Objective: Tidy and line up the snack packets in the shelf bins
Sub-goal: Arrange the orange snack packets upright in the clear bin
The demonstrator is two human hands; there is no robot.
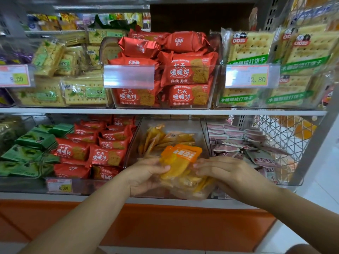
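On the lower shelf, the green packets (27, 143) at the far left and the red packets (102, 153) next to them lie in loose heaps; neither hand touches them. Just right of them, the left hand (146, 177) grips a sheaf of orange packets (180, 158) from its left side, thumb over the top packet and fingers curled underneath. The sheaf sits at the front lip of the clear bin (192, 123), partly above it. More of the same packets lean on each other further back inside. The right hand (227, 173) closes on the sheaf's right edge, fingertips pinching the top.

The packets look slick and are fanned unevenly, so if the squeeze loosens the lower ones could slide out between the hands and drop over the shelf front. Pushing the sheaf in too fast could topple the leaning ones behind or crease the thin film. Further right, the pink packets (236, 143) are piled close to the bin wall, and a wide sweep of the right wrist could drag some out.
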